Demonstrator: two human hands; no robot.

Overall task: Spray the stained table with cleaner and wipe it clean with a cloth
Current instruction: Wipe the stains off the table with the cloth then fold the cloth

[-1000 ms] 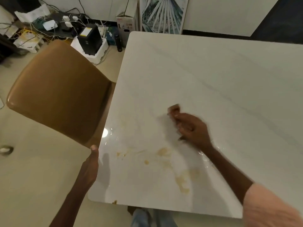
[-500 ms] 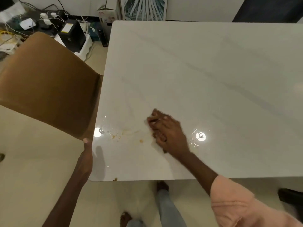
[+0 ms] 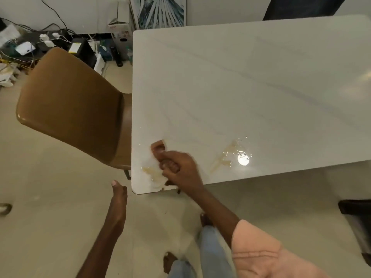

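**Q:** Head view: what does the work surface look like?

**A:** A glossy white marble-effect rectangular table (image 3: 251, 93) with faint grey veining. Yellowish-brown stains (image 3: 225, 157) lie near its near edge, beside a bright round reflection of a lamp (image 3: 243, 158); thinner yellowish smears (image 3: 149, 171) sit at the near left corner, where the surface looks wet.

**Q:** Where is the wiping cloth?

**A:** A pale, thin cloth (image 3: 158, 146), stained brownish at its far end, lies on the tabletop close to the near left corner. It is blurred and its outline blends with the white surface.

**Q:** How do the hands stand?

**A:** The right hand (image 3: 178, 167) rests on the cloth with its fingers curled, pressing it against the table; a pink sleeve (image 3: 261, 249) covers the upper forearm. The left hand (image 3: 118, 199) hangs off the table, just beside the rounded corner, fingers straight and together, holding nothing.

**Q:** What surrounds the table?

**A:** A tan, smooth-backed upholstered chair (image 3: 72, 109) stands against the table's left edge. Beyond it, white chargers and tangled cables (image 3: 40, 43) lie on the floor by the wall, beside a framed blue-and-white print (image 3: 160, 12). Light blue jeans (image 3: 210, 249) show below.
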